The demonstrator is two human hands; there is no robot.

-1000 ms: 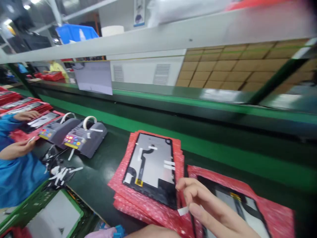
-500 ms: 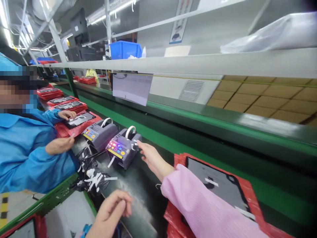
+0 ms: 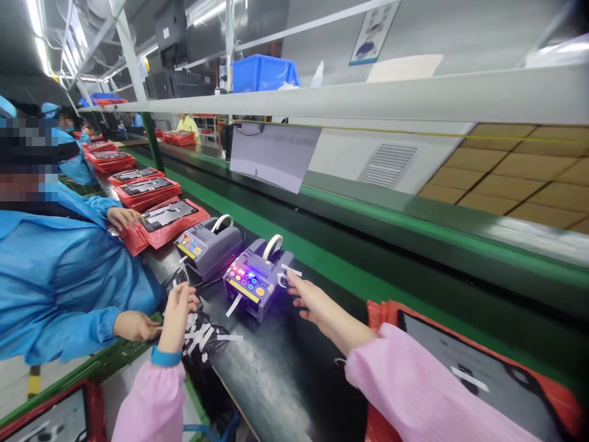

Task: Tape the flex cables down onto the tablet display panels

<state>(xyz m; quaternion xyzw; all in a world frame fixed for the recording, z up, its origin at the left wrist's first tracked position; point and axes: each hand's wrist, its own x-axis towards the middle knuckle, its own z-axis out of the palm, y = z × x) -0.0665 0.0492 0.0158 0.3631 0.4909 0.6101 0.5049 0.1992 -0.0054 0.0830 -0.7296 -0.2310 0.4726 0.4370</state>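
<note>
My right hand (image 3: 317,304) has its fingertips closed on a strip of white tape (image 3: 291,271), beside the grey tape dispenser (image 3: 260,279) with lit buttons. A small curl of tape also shows at those fingertips. From the dispenser's front hangs another tape piece (image 3: 234,305), and a white tape loop (image 3: 273,247) rises on top. My left hand (image 3: 179,310), with a blue band at the wrist, is raised over scraps of white tape (image 3: 202,337) on black plastic. Its fingers are curled together; what they hold, if anything, I cannot make out.
A second dispenser (image 3: 209,245) stands to the left. A co-worker in blue (image 3: 69,258) sits close by, one hand near my left hand. Dark panels (image 3: 483,374) on red wrap lie at right. A green belt (image 3: 340,270) runs behind.
My left hand has moved forward and left, from the bench edge to above the tape scraps. The co-worker's nearer hand has dropped. My right hand stays by the dispenser; the view has shifted.
</note>
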